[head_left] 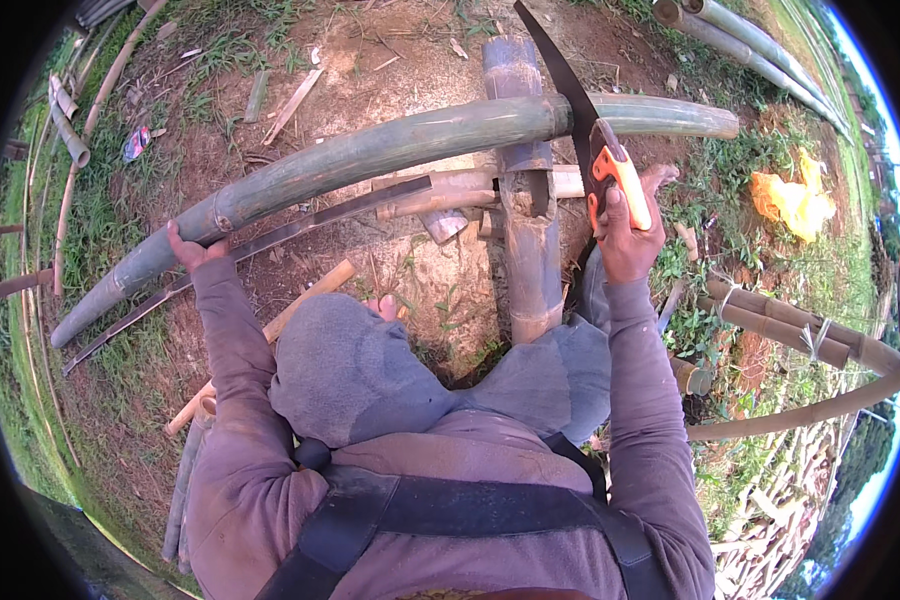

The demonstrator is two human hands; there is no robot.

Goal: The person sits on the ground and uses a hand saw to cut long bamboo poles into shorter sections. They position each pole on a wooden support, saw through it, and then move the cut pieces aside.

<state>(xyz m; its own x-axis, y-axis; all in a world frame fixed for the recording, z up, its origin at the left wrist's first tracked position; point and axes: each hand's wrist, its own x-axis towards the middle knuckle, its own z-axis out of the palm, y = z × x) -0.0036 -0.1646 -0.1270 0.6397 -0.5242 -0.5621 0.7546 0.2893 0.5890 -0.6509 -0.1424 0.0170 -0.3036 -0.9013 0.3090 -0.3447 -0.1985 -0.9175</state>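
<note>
A long green bamboo pole (390, 145) lies across an upright-running bamboo post (535, 260) in front of me. My left hand (198, 248) grips the pole near its left end, fingers wrapped around it. In my right hand (630, 235) is a hand saw (620, 185) with an orange and dark handle. Its dark blade slants up and to the left across the pole, just right of the post. Whether the teeth have cut into the bamboo cannot be made out.
A thin dark strip (300, 232) runs beneath the pole. Split bamboo pieces (440, 192) lie by the post. At right are a yellow plastic bag (795, 195) and tied bamboo poles (800, 325); more poles (760, 50) lie at the far right. Bamboo scraps (780, 500) are heaped at lower right.
</note>
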